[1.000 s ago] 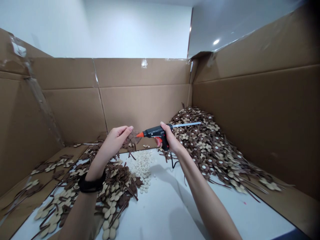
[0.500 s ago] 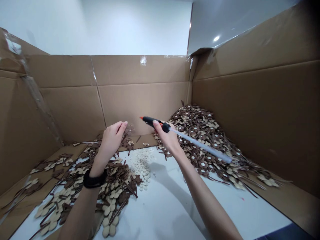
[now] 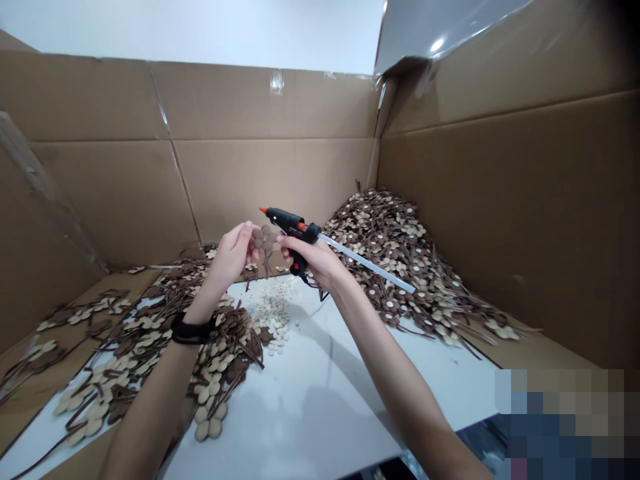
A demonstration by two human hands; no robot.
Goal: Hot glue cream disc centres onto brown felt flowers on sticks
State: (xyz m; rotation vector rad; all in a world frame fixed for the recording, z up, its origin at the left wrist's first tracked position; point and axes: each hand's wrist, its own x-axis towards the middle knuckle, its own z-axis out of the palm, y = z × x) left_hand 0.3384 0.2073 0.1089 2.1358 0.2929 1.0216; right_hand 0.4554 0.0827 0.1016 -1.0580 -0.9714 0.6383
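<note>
My left hand [image 3: 234, 252] pinches a brown flower cutout [image 3: 265, 238] with thin strips hanging below it. Wrapped around the handle of a black and orange hot glue gun [image 3: 290, 225] is my right hand [image 3: 313, 259]. The gun's orange nozzle points up and left, above the flower; a long clear glue stick [image 3: 370, 263] sticks out of its back. Fingertips of my right hand come close to the flower's right edge; whether they touch it I cannot tell. Beneath my hands lies a scatter of small white discs [image 3: 273, 313] on the white board [image 3: 320, 400].
Brown and beige flower cutouts [image 3: 215, 380] lie piled at the left. A tall heap of flowers with white centres [image 3: 390, 260] fills the back right corner. Cardboard walls [image 3: 270, 173] enclose the back and sides. A dark cord [image 3: 320, 293] hangs below the gun.
My hands have come closer together, and the flower now shows clearly between them. The glue gun has turned so its handle is visible. The view has tilted down.
</note>
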